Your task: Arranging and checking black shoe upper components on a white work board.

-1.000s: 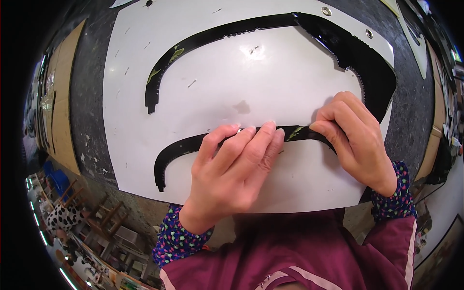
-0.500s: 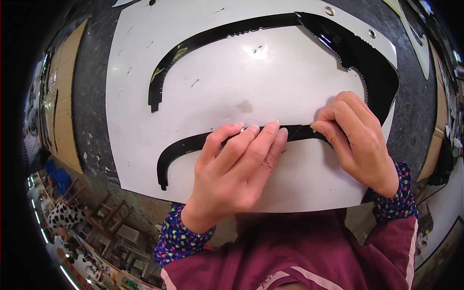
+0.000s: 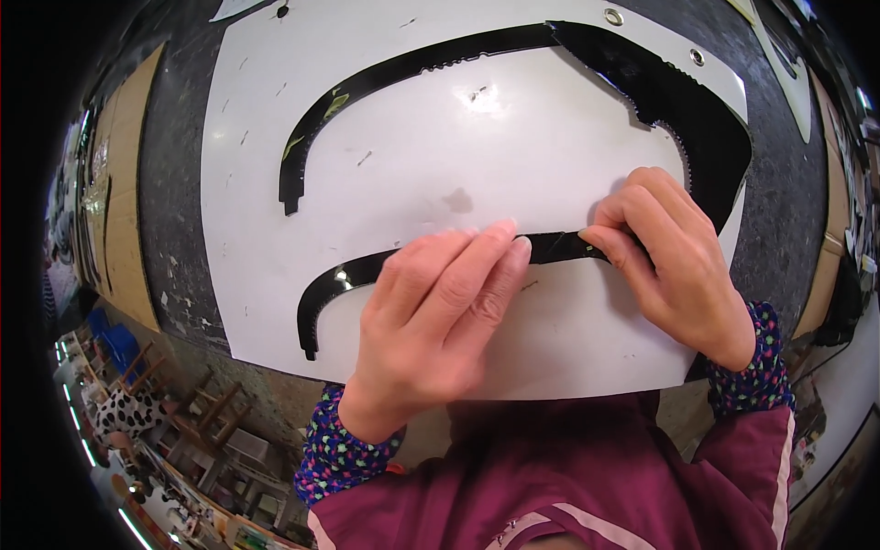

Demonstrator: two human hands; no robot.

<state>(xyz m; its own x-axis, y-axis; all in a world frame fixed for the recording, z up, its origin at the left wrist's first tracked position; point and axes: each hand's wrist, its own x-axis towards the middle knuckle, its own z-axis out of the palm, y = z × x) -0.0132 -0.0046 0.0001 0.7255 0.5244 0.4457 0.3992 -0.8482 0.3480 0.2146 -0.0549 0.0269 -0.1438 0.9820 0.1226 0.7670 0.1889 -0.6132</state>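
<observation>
A glossy black piece point(image 3: 720, 137) with toothed edges forms a large C on a white board point(image 3: 257, 165). Its upper arm is a curved strip point(image 3: 394, 71) with two greenish-yellow marks; a broad part lies at the right. Along the near side runs a narrow black strip point(image 3: 353, 273), bent down at its left end. My left hand point(image 3: 431, 321) rests on this near strip, fingers stretched out, the thumb tucked from sight. My right hand point(image 3: 665, 261) pinches the strip's upper edge between thumb and bent forefinger, where a small yellow-green mark shows.
The board lies on a dark, scuffed table point(image 3: 179, 202). A sheet of brown cardboard point(image 3: 124, 202) is at the left. Two metal eyelets sit near the board's far right edge. Wooden stools point(image 3: 215, 412) and a blue chair point(image 3: 119, 344) stand on the floor at lower left.
My left hand has slid slightly left along the near strip, baring more of it between the hands. The right hand has shifted a little left; the board and black pieces appear slightly shifted too.
</observation>
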